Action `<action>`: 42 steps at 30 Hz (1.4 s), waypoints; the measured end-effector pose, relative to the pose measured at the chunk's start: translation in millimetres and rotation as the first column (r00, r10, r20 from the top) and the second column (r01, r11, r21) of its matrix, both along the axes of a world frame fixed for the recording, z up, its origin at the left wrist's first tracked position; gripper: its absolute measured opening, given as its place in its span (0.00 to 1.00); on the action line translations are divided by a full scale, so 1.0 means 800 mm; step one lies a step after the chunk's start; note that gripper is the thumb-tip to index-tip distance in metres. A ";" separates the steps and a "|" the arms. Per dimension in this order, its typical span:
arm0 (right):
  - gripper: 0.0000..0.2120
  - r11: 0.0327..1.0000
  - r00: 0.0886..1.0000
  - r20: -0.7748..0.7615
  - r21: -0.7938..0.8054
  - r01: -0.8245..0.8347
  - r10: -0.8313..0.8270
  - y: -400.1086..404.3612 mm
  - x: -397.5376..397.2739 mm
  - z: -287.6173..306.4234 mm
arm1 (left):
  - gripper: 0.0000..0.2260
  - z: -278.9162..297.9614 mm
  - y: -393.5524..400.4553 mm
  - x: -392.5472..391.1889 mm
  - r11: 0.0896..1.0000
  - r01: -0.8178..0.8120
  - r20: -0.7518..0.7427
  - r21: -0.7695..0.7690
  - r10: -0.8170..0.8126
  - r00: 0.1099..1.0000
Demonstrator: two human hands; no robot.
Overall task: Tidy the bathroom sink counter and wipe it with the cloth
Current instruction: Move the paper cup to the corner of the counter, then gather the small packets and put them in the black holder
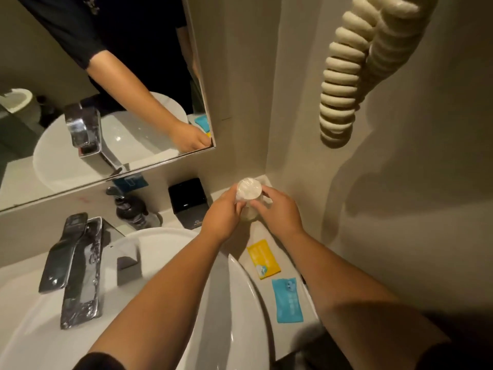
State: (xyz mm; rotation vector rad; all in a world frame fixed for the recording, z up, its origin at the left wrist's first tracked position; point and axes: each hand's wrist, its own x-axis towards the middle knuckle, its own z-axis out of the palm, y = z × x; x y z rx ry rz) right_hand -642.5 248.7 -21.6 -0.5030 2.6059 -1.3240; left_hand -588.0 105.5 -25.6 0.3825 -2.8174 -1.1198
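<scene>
- You are mid-tidying: your left hand (222, 214) and right hand (277, 209) both clasp the covered glass cup (249, 194) in the counter's (264, 233) back corner.
- Next, set it upright beside the black box (188, 198); no cloth is visible yet.

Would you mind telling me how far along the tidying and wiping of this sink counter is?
Early. Nothing looks finished. In hand: both the left hand and right hand hold a covered clear cup in the counter's back corner. Left: the yellow sachet and blue sachet lie loose on the white counter; no cloth is visible, so wiping hasn't begun.
</scene>
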 end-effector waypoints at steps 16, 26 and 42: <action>0.27 0.992 0.992 0.040 -0.001 0.124 -0.123 -0.036 -0.037 -0.054 | 0.22 -0.033 -0.018 -0.039 0.999 -0.001 0.065 0.035 -0.001 0.998; 0.12 0.919 0.968 -0.036 0.305 0.248 -0.250 0.071 0.093 -0.009 | 0.11 0.004 0.032 0.027 0.912 0.188 0.414 -0.364 -0.022 0.910; 0.15 0.805 0.951 0.235 0.593 0.024 -0.202 0.117 0.194 -0.049 | 0.09 -0.011 0.061 0.018 0.807 0.476 0.644 -0.349 -0.163 0.748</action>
